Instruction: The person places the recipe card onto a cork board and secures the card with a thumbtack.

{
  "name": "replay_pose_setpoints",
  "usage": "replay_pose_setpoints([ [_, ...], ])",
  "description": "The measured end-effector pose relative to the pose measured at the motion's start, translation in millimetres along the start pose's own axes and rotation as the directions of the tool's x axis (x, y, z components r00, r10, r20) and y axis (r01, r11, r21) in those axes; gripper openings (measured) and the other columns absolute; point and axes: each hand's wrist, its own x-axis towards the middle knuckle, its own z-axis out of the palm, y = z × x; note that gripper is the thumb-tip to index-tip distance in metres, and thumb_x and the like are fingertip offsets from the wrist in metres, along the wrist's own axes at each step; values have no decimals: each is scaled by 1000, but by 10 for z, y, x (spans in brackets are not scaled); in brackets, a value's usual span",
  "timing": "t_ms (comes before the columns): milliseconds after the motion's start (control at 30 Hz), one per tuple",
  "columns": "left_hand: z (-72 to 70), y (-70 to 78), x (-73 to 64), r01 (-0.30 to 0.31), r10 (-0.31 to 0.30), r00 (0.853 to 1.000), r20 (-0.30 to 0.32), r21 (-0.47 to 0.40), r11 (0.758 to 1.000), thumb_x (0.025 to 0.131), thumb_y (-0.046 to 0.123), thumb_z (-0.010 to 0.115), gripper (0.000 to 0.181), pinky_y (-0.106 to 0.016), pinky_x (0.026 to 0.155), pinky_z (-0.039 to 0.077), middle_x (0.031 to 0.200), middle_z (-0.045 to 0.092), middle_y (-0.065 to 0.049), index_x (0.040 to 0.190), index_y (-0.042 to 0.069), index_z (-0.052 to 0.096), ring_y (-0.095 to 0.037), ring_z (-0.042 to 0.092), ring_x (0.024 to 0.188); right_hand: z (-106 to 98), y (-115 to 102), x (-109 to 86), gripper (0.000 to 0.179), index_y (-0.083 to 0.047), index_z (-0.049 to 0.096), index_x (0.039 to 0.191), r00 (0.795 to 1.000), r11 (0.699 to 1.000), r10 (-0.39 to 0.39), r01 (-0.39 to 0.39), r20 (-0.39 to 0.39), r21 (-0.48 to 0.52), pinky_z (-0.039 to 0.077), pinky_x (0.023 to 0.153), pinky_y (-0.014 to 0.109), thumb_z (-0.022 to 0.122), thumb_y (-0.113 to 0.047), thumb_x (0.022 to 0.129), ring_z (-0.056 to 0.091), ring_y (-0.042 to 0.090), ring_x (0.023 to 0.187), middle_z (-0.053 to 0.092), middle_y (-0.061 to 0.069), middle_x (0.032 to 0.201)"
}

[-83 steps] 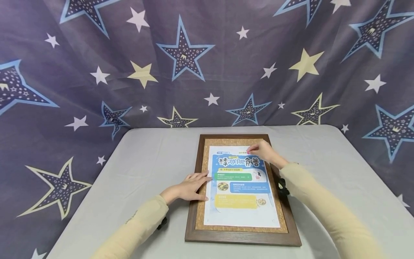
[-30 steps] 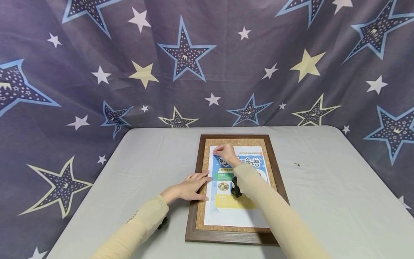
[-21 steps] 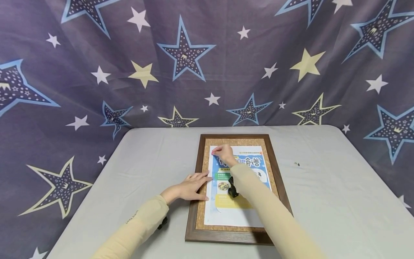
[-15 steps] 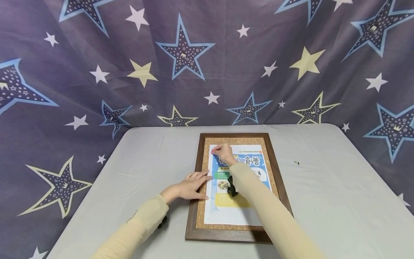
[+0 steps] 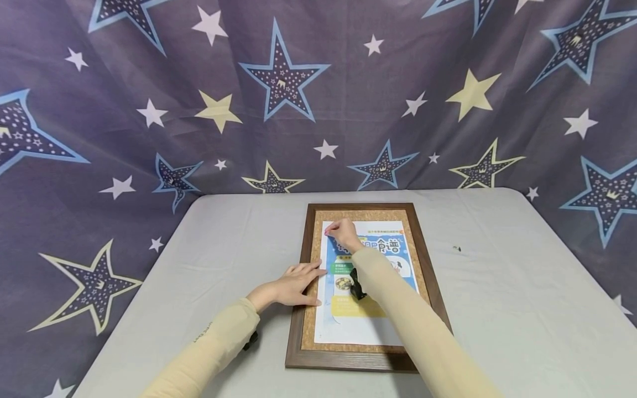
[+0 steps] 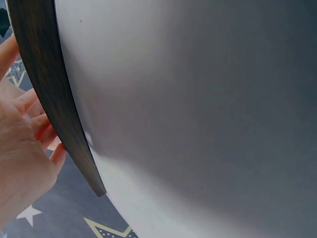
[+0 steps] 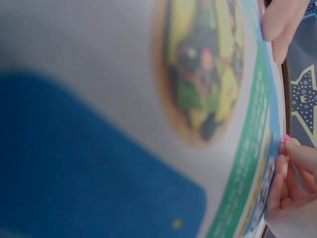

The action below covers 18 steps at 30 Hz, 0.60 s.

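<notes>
A printed sheet (image 5: 358,331) with blue, green and yellow panels lies on a cork board (image 5: 307,326) in a dark brown wooden frame (image 5: 348,360). At the sheet's upper left corner, my right hand (image 5: 344,233) pinches a pink push pin (image 5: 326,232) between thumb and fingers; the right wrist view shows the pin's pink head (image 7: 286,138) too. How deep its point sits is hidden. My left hand (image 5: 290,286) rests with spread fingers over the frame's left side and the sheet's left edge. In the left wrist view, the frame's edge (image 6: 59,99) partly covers its fingers.
A grey cloth-covered table (image 5: 522,309) bears the board. Right of the frame lies a small dark object (image 5: 457,249), too small to identify. A reddish spot (image 5: 401,231) marks the sheet's upper right corner. Behind hangs a star-patterned curtain (image 5: 348,99).
My right hand has moved left from the sheet's upper right area to its upper left corner, where it has stayed almost still lately. The left hand keeps its place.
</notes>
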Motion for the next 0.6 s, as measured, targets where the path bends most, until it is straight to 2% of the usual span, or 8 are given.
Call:
replay_pose_setpoints([
  [167, -1, 3, -6, 6, -6, 1000, 5, -4, 1000, 83, 42, 57, 69, -51, 98, 18, 145, 15, -17, 137, 8, 30, -32, 19, 129, -96, -159, -102, 12, -17, 72, 71, 1000, 1000, -9, 10, 22, -13, 43, 63, 26, 69, -27, 77, 57, 13, 69, 67, -2, 76],
  [267, -1, 3, -8, 8, -8, 1000, 9, -3, 1000, 83, 42, 56, 69, -50, 98, 18, 145, 15, -16, 137, 9, 29, -32, 19, 129, 68, 146, 112, 14, -24, 71, 68, 999, 1000, -12, 11, 38, 13, 44, 65, 27, 70, -36, 74, 56, 10, 70, 65, -7, 76],
  [333, -2, 5, -10, 8, -8, 1000, 9, -2, 1000, 83, 42, 56, 69, -50, 99, 17, 145, 15, -17, 137, 9, 29, -32, 19, 129, 231, 413, 305, 12, -22, 72, 71, 998, 1000, 7, -8, 55, 12, 44, 71, 30, 69, -33, 76, 57, 12, 76, 66, -6, 81],
  [400, -5, 7, -11, 8, -8, 1000, 7, 1, 1000, 83, 42, 56, 69, -50, 99, 17, 145, 15, -17, 137, 8, 29, -32, 19, 129, 304, 535, 388, 11, -20, 73, 74, 999, 1000, -10, 9, 53, 19, 44, 73, 30, 69, -30, 76, 58, 13, 77, 67, -4, 82],
  [433, -7, 8, -12, 9, -9, 1000, 7, 1, 1000, 83, 42, 56, 69, -50, 99, 17, 145, 15, -17, 137, 8, 29, -32, 19, 129, 249, 443, 316, 10, -19, 73, 73, 999, 999, -29, 28, 41, 23, 44, 71, 29, 69, -28, 77, 58, 13, 75, 67, -3, 80],
  [500, -7, 9, -10, 11, -11, 1000, 9, 1, 1000, 83, 42, 56, 69, -50, 99, 17, 145, 15, -17, 137, 8, 29, -32, 18, 129, -90, -155, -77, 9, -12, 73, 76, 999, 1000, 1, -2, 50, 22, 45, 73, 28, 67, -17, 79, 58, 16, 78, 67, 2, 83],
  [533, -9, 11, -12, 13, -13, 1000, 10, 0, 1000, 83, 42, 56, 69, -50, 99, 17, 145, 15, -17, 137, 8, 29, -32, 18, 129, -162, -257, -161, 10, -13, 73, 74, 999, 999, -12, 10, 47, 41, 44, 72, 27, 67, -19, 79, 58, 14, 76, 67, 1, 81],
  [600, 2, 0, -9, 17, -17, 1000, 14, 3, 1000, 84, 43, 56, 69, -50, 99, 17, 145, 14, -16, 138, 9, 28, -31, 18, 130, -508, -860, -556, 10, -10, 73, 75, 998, 998, 29, -32, 58, 50, 45, 73, 27, 66, -16, 80, 59, 15, 78, 68, 3, 82],
])
